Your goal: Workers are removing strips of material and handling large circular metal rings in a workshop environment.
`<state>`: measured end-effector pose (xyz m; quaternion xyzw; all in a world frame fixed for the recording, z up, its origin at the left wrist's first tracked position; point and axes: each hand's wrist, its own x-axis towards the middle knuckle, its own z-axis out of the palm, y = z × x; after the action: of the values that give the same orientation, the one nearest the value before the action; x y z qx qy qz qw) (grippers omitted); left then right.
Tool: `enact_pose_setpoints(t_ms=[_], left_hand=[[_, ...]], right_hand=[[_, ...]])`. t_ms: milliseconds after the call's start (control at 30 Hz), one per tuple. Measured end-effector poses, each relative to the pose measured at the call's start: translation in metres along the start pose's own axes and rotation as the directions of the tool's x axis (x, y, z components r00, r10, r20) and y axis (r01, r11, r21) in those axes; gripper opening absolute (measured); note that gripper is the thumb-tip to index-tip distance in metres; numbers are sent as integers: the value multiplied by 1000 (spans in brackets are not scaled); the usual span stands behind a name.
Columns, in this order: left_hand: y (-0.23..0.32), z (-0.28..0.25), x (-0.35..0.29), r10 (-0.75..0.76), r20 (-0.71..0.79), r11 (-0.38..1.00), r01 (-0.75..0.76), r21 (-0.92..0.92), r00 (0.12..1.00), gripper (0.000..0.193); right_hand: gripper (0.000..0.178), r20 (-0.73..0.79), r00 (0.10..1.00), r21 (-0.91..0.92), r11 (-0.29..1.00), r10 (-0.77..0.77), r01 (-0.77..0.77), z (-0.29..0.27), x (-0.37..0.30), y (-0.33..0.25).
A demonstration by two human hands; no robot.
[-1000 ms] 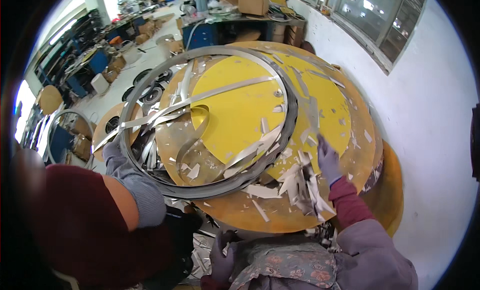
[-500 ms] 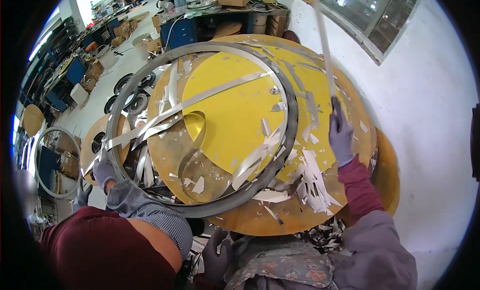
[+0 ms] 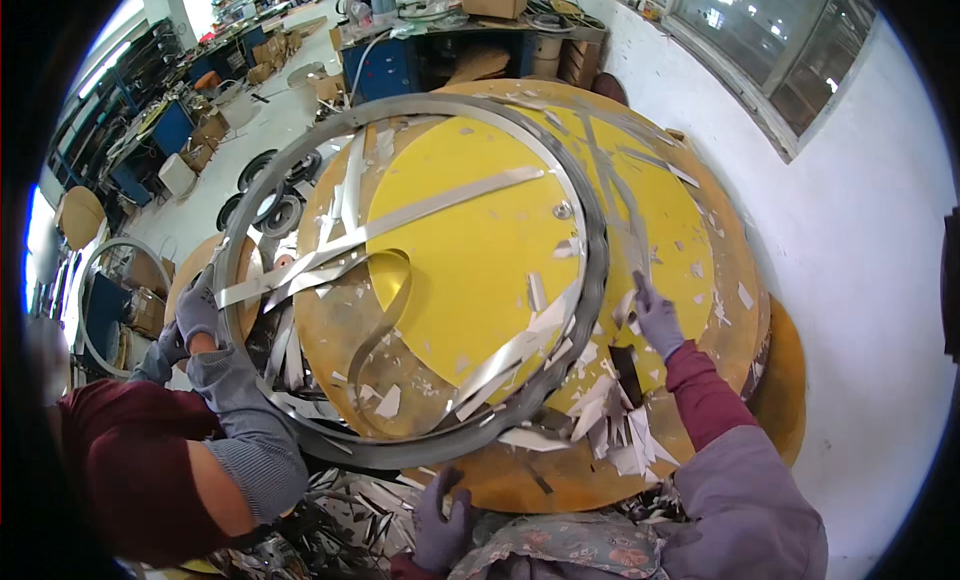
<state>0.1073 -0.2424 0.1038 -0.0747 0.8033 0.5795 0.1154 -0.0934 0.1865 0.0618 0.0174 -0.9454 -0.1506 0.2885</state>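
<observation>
My right hand (image 3: 658, 318), in a grey-purple glove, is closed around the near end of a long grey strip (image 3: 618, 192). The strip runs away across a yellow round sheet (image 3: 682, 242) lying on a brown disc (image 3: 720, 205). At the disc's near edge, my left hand (image 3: 442, 522) is held low with thumb and fingers apart, gripping nothing. A large grey ring (image 3: 597, 280) lies left of my right hand. Paper-like scraps (image 3: 600, 415) are heaped below that hand, beside a small dark piece (image 3: 627, 375).
At the left, another person's gloved hand (image 3: 198, 308) is at the ring's edge, near pale strips (image 3: 440, 202) crossing it. A white wall (image 3: 855, 280) with a window rises at the right. Dark rings (image 3: 283, 215) lie on the floor; a blue cabinet (image 3: 383, 72) stands behind.
My right hand has come down and slightly left; the strip, raised before, now lies along the sheet. The other person has shifted left. The whole view has moved slightly.
</observation>
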Motion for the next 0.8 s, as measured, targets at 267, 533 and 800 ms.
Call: enact_pose_setpoints(t_ms=[267,533,800], left_hand=[[16,26,29,213,25,895,-205,397,977,66],[58,112,109,324,236,643,-396,655,916,94],[47,168,128,236,366,492,-436,754,900,89]], right_hand=[[37,139,908,863,402,395,-307,-35,119,32],[43,214,970,831,501,111,-241,4,187,66],[45,348,936,595,783,-47,-181,160,113,115]])
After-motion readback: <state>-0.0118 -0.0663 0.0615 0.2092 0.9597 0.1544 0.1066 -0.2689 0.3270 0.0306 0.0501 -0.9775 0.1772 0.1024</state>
